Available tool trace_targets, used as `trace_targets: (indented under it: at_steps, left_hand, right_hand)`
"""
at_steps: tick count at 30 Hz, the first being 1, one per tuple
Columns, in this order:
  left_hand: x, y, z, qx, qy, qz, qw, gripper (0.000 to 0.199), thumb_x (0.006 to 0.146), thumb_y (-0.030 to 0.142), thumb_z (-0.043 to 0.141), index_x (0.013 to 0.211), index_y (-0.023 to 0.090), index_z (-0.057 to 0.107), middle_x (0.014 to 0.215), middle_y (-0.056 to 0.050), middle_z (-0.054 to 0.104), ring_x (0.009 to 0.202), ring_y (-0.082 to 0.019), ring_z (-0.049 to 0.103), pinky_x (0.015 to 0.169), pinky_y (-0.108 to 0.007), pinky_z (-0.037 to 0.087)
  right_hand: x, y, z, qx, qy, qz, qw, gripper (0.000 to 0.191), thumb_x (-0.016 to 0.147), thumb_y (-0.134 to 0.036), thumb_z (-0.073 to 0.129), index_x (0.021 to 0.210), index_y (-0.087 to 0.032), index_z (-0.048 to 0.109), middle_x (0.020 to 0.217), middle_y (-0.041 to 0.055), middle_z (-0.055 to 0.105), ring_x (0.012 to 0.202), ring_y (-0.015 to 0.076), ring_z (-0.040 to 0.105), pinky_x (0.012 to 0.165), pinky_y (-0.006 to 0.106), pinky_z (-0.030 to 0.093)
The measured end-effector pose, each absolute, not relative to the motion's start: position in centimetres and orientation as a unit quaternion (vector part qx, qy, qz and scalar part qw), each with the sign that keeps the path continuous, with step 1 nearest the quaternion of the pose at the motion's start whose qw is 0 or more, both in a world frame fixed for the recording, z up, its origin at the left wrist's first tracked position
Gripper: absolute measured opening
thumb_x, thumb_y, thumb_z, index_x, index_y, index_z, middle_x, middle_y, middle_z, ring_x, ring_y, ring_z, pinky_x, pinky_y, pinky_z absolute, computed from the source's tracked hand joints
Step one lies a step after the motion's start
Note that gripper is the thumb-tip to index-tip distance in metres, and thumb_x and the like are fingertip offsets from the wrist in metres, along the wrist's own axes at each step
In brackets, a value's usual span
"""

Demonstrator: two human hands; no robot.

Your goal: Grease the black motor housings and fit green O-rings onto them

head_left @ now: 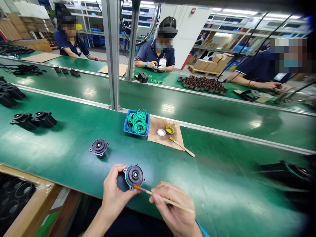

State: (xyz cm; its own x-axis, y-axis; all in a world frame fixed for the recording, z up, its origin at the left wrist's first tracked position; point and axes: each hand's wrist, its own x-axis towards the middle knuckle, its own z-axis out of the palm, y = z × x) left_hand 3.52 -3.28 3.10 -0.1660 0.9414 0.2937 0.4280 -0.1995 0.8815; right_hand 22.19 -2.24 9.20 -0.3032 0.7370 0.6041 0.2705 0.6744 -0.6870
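Thumb and fingers of my left hand (116, 189) are wrapped round the rim of a round black motor housing (134, 175) near the front edge of the green table. A thin brush with a wooden handle (172, 203) is pinched in my right hand (174, 204); its orange bristles touch the lower rim of the housing. A green ring shows along part of that rim. Another black housing (99, 147) stands upright to the left. Behind are a blue bin (125, 126) of green rings and a stained cardboard sheet (154, 131) bearing a yellow cap (170, 130), a white disc (161, 132) and a second brush (186, 150).
More black housings (44, 119) stand at the left, and others (288, 172) at the right edge. A metal post (112, 59) rises behind the bin. An open carton (32, 200) is at lower left. Several people sit across the conveyor (148, 98).
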Motion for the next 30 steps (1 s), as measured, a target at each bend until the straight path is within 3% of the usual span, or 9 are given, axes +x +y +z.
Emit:
trace_targets:
  at_steps: [6,14,16,20,22,24,25,27,30]
  left_hand:
    - [3.6,-3.3,3.5,0.596,0.574,0.485,0.283,0.057,0.06,0.034,0.092,0.106,0.023,0.061,0.1,-0.002,0.068,0.091,-0.021,0.067,0.08,-0.032,0.053]
    - [3.6,-3.2,3.8,0.577,0.584,0.476,0.316,0.059,0.056,0.036,0.094,0.102,0.021,0.061,0.095,-0.002,0.071,0.086,-0.022,0.069,0.076,-0.032,0.056]
    - [3.5,-3.1,3.7,0.587,0.584,0.48,0.289,0.059,0.057,0.039,0.093,0.102,0.021,0.06,0.097,-0.003,0.07,0.086,-0.023,0.069,0.075,-0.033,0.057]
    - [3.8,-3.0,3.5,0.63,0.577,0.483,0.191,0.055,0.065,0.046,0.088,0.103,0.02,0.057,0.099,-0.006,0.066,0.089,-0.024,0.068,0.076,-0.035,0.057]
    - [4.1,-2.9,3.5,0.654,0.566,0.485,0.132,0.052,0.071,0.049,0.083,0.103,0.019,0.056,0.098,-0.007,0.065,0.089,-0.024,0.068,0.075,-0.035,0.057]
    - [4.5,-2.9,3.5,0.672,0.554,0.486,0.071,0.046,0.078,0.05,0.077,0.103,0.018,0.055,0.098,-0.009,0.063,0.089,-0.024,0.066,0.075,-0.034,0.057]
    - [4.6,-2.9,3.5,0.68,0.547,0.486,0.042,0.043,0.083,0.05,0.072,0.103,0.017,0.055,0.097,-0.009,0.063,0.088,-0.023,0.066,0.075,-0.034,0.057]
    - [4.8,-2.9,3.5,0.697,0.532,0.482,-0.011,0.034,0.091,0.046,0.063,0.104,0.016,0.055,0.096,-0.011,0.063,0.086,-0.023,0.063,0.074,-0.035,0.055]
    - [4.7,-2.9,3.3,0.72,0.508,0.467,-0.068,0.018,0.096,0.029,0.053,0.107,0.015,0.056,0.097,-0.012,0.062,0.086,-0.024,0.06,0.075,-0.038,0.052]
  right_hand:
    - [22.1,-1.9,9.0,-0.3,-0.754,0.282,0.512,0.012,0.1,-0.02,0.052,0.096,-0.022,0.062,0.068,0.0016,0.069,0.058,0.0144,0.063,0.058,0.026,0.053]
    - [23.5,-1.1,8.7,-0.351,-0.763,0.271,0.47,0.017,0.094,-0.012,0.055,0.083,-0.024,0.059,0.063,-0.0033,0.065,0.054,0.0113,0.061,0.054,0.021,0.049]
    - [24.4,-0.9,8.8,-0.382,-0.746,0.255,0.483,0.017,0.094,-0.012,0.055,0.085,-0.025,0.062,0.064,-0.0042,0.066,0.056,0.0107,0.062,0.056,0.02,0.05]
    - [25.1,-0.5,9.0,-0.409,-0.71,0.258,0.512,0.023,0.1,-0.016,0.048,0.113,-0.028,0.062,0.086,-0.0007,0.075,0.071,0.0122,0.07,0.066,0.022,0.055]
    - [24.6,-0.3,9.0,-0.415,-0.729,0.269,0.472,0.022,0.102,-0.017,0.044,0.112,-0.027,0.06,0.097,0.0012,0.076,0.081,0.0135,0.072,0.072,0.024,0.056]
    - [23.6,0.0,9.0,-0.424,-0.751,0.273,0.426,0.004,0.1,-0.025,0.052,0.1,-0.026,0.056,0.103,0.0035,0.075,0.091,0.0173,0.072,0.077,0.028,0.056]
    - [23.1,0.2,9.0,-0.431,-0.759,0.27,0.407,0.011,0.095,-0.033,0.061,0.096,-0.025,0.053,0.105,0.0055,0.074,0.096,0.0207,0.072,0.078,0.031,0.057]
    - [22.0,0.3,9.0,-0.449,-0.773,0.25,0.372,0.045,0.075,-0.046,0.082,0.092,-0.024,0.047,0.107,0.0097,0.072,0.099,0.0282,0.069,0.079,0.038,0.056]
    - [20.8,0.1,9.3,-0.481,-0.795,0.213,0.301,0.065,0.053,-0.04,0.096,0.091,-0.023,0.045,0.099,0.0087,0.068,0.087,0.0292,0.065,0.074,0.041,0.054]
